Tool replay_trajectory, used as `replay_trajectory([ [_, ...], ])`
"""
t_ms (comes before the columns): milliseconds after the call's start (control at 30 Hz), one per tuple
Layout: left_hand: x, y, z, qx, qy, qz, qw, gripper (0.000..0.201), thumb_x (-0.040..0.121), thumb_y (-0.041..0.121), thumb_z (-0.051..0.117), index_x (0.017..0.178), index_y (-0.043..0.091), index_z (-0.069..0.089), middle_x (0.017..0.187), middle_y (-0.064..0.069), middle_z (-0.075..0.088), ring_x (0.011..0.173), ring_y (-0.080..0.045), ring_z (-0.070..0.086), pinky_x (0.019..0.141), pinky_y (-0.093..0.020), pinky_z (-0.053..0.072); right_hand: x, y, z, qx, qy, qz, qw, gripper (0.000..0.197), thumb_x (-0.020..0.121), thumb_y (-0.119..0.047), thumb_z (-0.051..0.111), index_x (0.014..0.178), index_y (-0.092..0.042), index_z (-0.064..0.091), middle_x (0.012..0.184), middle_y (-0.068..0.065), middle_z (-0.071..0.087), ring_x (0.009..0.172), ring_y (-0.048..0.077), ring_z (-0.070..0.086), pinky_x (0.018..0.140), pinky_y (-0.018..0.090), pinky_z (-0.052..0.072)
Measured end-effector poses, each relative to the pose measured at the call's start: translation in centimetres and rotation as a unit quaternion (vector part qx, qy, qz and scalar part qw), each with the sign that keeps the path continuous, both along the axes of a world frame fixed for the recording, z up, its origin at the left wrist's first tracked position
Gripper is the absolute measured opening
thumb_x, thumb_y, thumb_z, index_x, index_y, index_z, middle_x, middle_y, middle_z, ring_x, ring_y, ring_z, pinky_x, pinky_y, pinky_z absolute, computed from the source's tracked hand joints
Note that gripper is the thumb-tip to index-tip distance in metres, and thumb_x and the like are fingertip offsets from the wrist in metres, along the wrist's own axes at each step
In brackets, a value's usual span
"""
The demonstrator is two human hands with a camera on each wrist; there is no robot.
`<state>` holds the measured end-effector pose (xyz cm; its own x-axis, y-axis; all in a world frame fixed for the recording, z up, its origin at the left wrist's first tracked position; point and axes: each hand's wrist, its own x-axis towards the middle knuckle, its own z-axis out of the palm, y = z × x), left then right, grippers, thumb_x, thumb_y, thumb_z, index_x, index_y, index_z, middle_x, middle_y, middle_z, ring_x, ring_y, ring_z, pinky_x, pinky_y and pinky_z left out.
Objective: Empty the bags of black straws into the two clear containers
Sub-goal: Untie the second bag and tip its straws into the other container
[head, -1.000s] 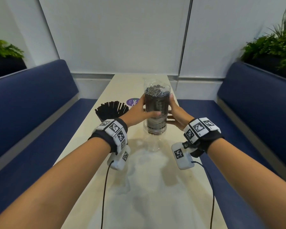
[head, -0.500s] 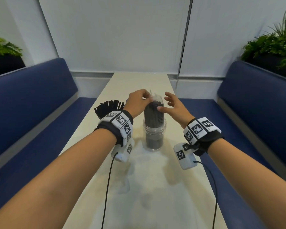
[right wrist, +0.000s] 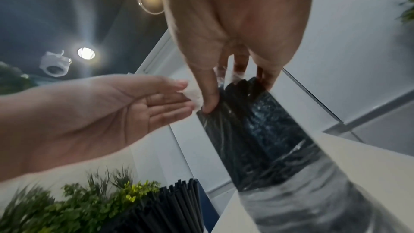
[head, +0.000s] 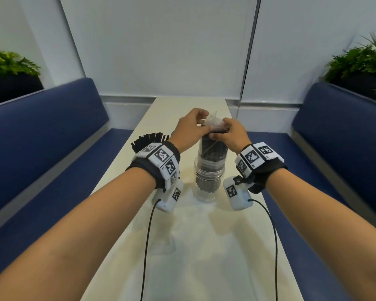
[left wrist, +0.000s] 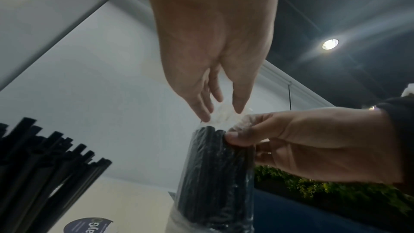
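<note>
Two hands meet over one container standing mid-table, with a bag of straws upright in it. Just beyond, the right hand clamps thumb and fingers round the bag's top, while the left hand pinches its clear crumpled tail. Farther left, a second container fans loose straws. A hard upward tug could tip the container and scatter straws.

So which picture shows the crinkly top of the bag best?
The left wrist view: the bag top is close and central, pinched by the left hand. The head view shows it small between both hands; the right wrist view shows only a white scrap.
</note>
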<state>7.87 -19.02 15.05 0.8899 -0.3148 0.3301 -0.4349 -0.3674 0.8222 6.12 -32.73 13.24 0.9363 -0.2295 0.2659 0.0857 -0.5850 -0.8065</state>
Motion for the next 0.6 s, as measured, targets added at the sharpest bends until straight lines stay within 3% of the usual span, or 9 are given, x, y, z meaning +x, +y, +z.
replay_trajectory([
  [100,0.1,0.6,-0.7,0.118,0.051,-0.012,0.992,0.080,0.078,0.011,0.069,0.144,0.008,0.024,0.150,-0.011,0.035,0.135,-0.026,0.038,0.108,-0.035,0.036,-0.1,0.3,0.1,0.033,-0.037,-0.021,0.999,0.022,0.074,-0.014,0.073,0.086,-0.008,0.055,0.086,0.010,0.056,0.083,0.023,0.052,0.079,0.036,0.046],
  [167,-0.2,0.8,-1.3,0.179,0.075,-0.036,0.980,0.091,0.079,0.015,0.071,0.146,0.005,0.012,0.152,-0.013,0.030,0.137,-0.028,0.034,0.101,-0.022,0.031,-0.4,0.6,0.3,0.032,-0.063,-0.024,0.997,0.014,0.076,-0.012,0.070,0.083,-0.005,0.060,0.076,0.006,0.056,0.076,0.021,0.052,0.072,0.032,0.044],
  [267,-0.7,0.5,-2.4,0.157,0.099,-0.059,0.981,0.093,0.078,0.015,0.073,0.144,0.005,0.010,0.146,-0.013,0.036,0.135,-0.026,0.036,0.080,-0.007,0.027,-0.5,0.9,0.4,0.030,-0.087,-0.015,0.996,0.019,0.078,-0.012,0.069,0.067,-0.013,0.053,0.061,-0.006,0.050,0.062,0.013,0.048,0.062,0.023,0.041],
  [333,-0.6,0.0,-2.9,0.116,0.118,-0.057,0.984,0.098,0.075,0.015,0.076,0.145,0.006,0.008,0.143,-0.012,0.040,0.132,-0.025,0.040,0.090,-0.015,0.031,-0.6,1.0,0.4,0.021,-0.095,-0.004,0.995,0.028,0.079,-0.013,0.067,0.061,-0.019,0.048,0.060,-0.008,0.049,0.059,0.008,0.047,0.056,0.015,0.039],
  [367,-0.4,-0.2,-3.0,0.098,0.124,-0.049,0.986,0.099,0.074,0.016,0.077,0.145,0.006,0.008,0.142,-0.012,0.041,0.131,-0.026,0.042,0.095,-0.022,0.034,-0.6,1.1,0.4,0.023,-0.095,0.004,0.995,0.022,0.080,-0.014,0.067,0.064,-0.017,0.051,0.062,-0.005,0.052,0.062,0.010,0.049,0.058,0.014,0.042],
  [433,-0.1,-0.6,-3.1,0.075,0.120,-0.027,0.990,0.096,0.073,0.017,0.077,0.143,0.006,0.013,0.139,-0.014,0.045,0.128,-0.028,0.045,0.095,-0.027,0.036,-0.9,1.1,0.5,0.024,-0.099,0.025,0.994,0.014,0.082,-0.016,0.065,0.082,-0.003,0.060,0.078,0.007,0.063,0.077,0.022,0.057,0.073,0.028,0.050],
  [500,0.1,-0.8,-2.9,0.068,0.109,-0.015,0.992,0.091,0.073,0.017,0.077,0.141,0.007,0.018,0.135,-0.014,0.049,0.124,-0.028,0.048,0.090,-0.024,0.037,-1.1,0.7,0.6,0.024,-0.087,0.036,0.995,0.027,0.083,-0.019,0.064,0.102,-0.001,0.058,0.101,0.012,0.065,0.093,0.025,0.058,0.086,0.037,0.048],
  [533,0.1,-0.9,-2.8,0.064,0.103,-0.014,0.993,0.090,0.073,0.017,0.078,0.141,0.007,0.019,0.134,-0.015,0.050,0.122,-0.028,0.050,0.087,-0.023,0.037,-1.1,0.4,0.5,0.020,-0.073,0.039,0.996,0.031,0.083,-0.021,0.064,0.108,-0.003,0.056,0.106,0.010,0.063,0.096,0.023,0.057,0.088,0.036,0.047],
  [600,0.1,-1.0,-2.7,0.062,0.092,-0.014,0.994,0.089,0.072,0.016,0.078,0.139,0.006,0.021,0.132,-0.015,0.052,0.120,-0.029,0.051,0.084,-0.023,0.038,-1.1,-0.1,0.6,-0.017,-0.032,0.053,0.998,0.022,0.087,-0.026,0.059,0.101,-0.009,0.060,0.095,0.009,0.063,0.088,0.022,0.055,0.080,0.034,0.046],
])
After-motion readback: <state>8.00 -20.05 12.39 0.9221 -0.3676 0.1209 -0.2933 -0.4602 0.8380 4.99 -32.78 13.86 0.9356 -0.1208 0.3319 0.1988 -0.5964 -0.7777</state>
